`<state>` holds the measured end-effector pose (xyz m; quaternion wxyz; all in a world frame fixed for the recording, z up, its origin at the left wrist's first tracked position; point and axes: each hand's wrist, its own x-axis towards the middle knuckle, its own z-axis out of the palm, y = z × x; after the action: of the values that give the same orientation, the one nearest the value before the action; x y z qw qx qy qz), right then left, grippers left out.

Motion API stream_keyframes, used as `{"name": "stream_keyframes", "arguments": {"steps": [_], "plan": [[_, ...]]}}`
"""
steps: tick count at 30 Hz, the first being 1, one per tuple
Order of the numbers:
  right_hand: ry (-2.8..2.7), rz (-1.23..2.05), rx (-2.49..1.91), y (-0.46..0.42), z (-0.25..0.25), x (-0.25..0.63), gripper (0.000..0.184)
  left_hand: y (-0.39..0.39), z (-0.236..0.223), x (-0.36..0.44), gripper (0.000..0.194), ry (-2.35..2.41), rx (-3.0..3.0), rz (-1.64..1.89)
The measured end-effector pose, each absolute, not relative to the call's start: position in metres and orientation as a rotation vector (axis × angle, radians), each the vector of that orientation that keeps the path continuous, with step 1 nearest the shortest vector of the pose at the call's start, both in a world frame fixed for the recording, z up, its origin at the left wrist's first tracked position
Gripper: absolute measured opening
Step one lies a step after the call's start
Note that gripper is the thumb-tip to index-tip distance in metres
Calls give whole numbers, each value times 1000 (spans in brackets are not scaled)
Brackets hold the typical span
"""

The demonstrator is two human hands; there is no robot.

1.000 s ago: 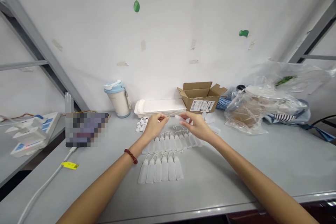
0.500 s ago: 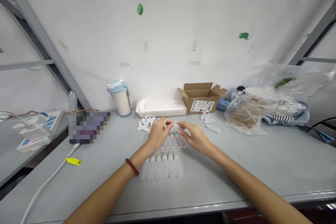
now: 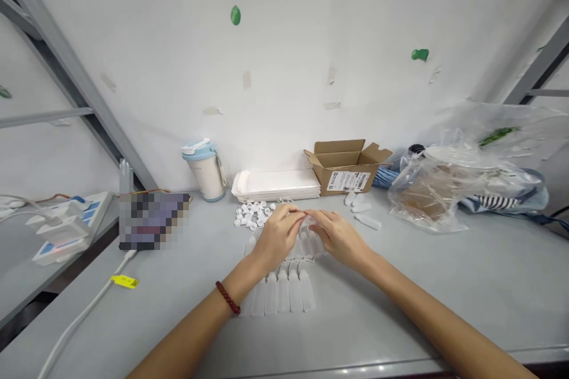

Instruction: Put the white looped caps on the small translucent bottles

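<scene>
My left hand [image 3: 278, 237] and my right hand [image 3: 338, 234] meet fingertip to fingertip over the far row of small translucent squeeze bottles [image 3: 306, 244] lying on the grey table [image 3: 400, 284]. Both hands have fingers curled and pinched around something small between them; I cannot make out what. A nearer row of the same bottles [image 3: 284, 291] lies flat, caps pointing away, just below my hands. A heap of small white caps [image 3: 253, 214] sits beyond my left hand. A red bead bracelet is on my left wrist.
At the back stand a blue-lidded cup [image 3: 204, 169], a stack of white trays [image 3: 276, 184] and an open cardboard box [image 3: 344, 169]. Loose bottles [image 3: 362, 211] lie near the box. A clear plastic bag [image 3: 448, 186] fills the right; a power strip [image 3: 66, 226] and white cable [image 3: 84, 314] lie left.
Both hands came down and toward me from above the bottles, closing together until the fingertips touch over the far row. The camera tilted slightly.
</scene>
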<state>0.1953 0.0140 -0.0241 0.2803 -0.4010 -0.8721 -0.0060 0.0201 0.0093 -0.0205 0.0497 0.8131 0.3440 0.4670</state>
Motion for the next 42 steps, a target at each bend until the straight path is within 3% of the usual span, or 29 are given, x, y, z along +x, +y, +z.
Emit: {"name": "stream_keyframes", "arguments": {"steps": [6,11,26,29,35,39,42], "plan": [[-2145,194,-1099,18,-24,199,28,19,-20,9,21,1262,2342,1487],[-2040,374,-1124,19,-19,200,26,26,-18,1,23,1400,2128,1292],[-1780,1055,-1024,-2,-2,189,26,6,2,17,26,1035,1618,1084],[-1713,1104,-1007,-3,-1,187,31,4,2,16,22,1040,1733,1071],[-1599,1154,-934,-1,2,189,35,-5,-2,16,20,1124,2574,1554],[-1506,1224,-887,-1,5,190,34,-12,2,19,33,1016,2885,1382],[-1470,1253,-861,-2,5,190,33,-13,3,21,32,1103,2912,1314]]}}
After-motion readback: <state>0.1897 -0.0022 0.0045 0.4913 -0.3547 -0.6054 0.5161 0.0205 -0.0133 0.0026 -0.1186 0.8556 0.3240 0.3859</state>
